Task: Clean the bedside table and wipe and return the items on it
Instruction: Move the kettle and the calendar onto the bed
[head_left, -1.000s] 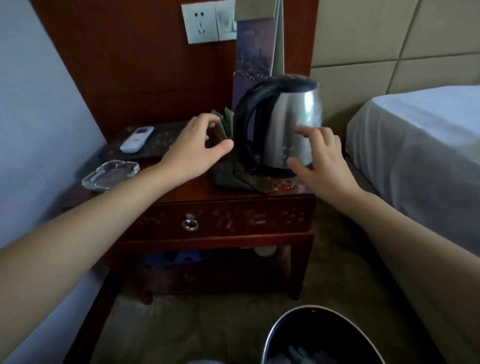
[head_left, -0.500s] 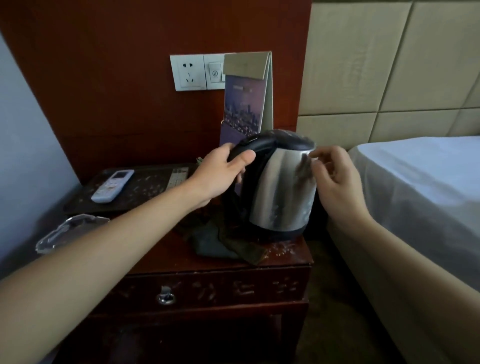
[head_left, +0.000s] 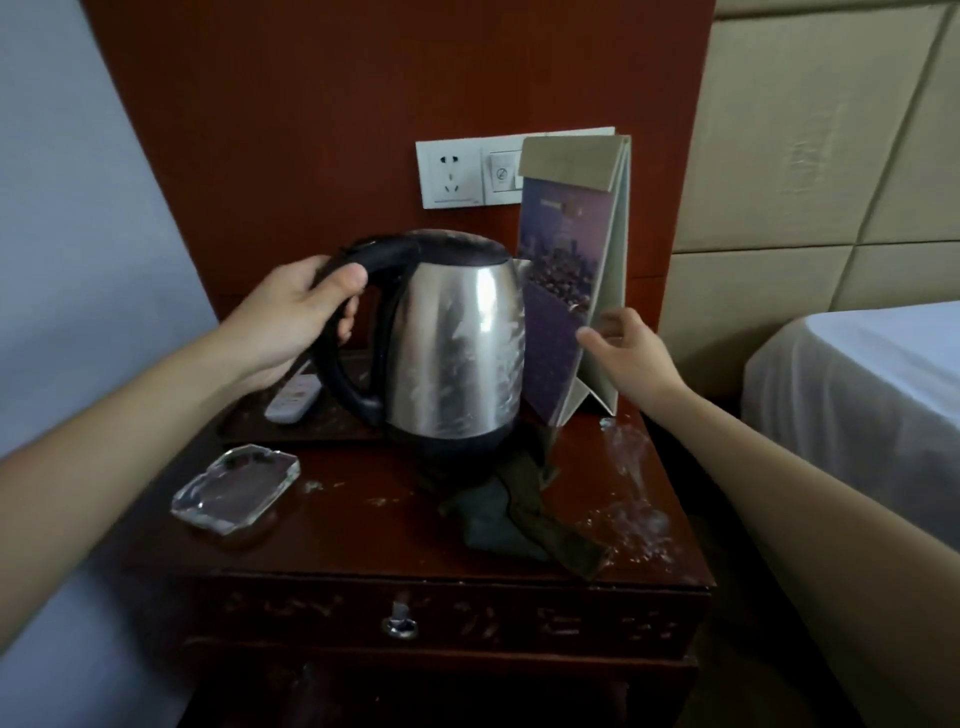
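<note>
Currently: kettle gripped for removal, tent card being reached.

The left hand (head_left: 296, 317) has its fingers (head_left: 343, 275) wrapped around the black handle of the electric kettle (head_left: 452, 343), which stands near the counter (head_left: 363, 525) centre over a dark cloth (head_left: 514, 514). The right hand (head_left: 628, 353) is spread loosely, fingertips touching the folded tent card (head_left: 566, 280) at 2 o'clock; no firm hold is visible. Lift the kettle straight up, keeping it level, because it may contain water. Steady the card so that the kettle body does not topple it. The glass ashtray (head_left: 236, 488) lies at 8 o'clock, the remote control (head_left: 293, 400) at 10 o'clock. White residue at 4 o'clock requires wiping.
</note>
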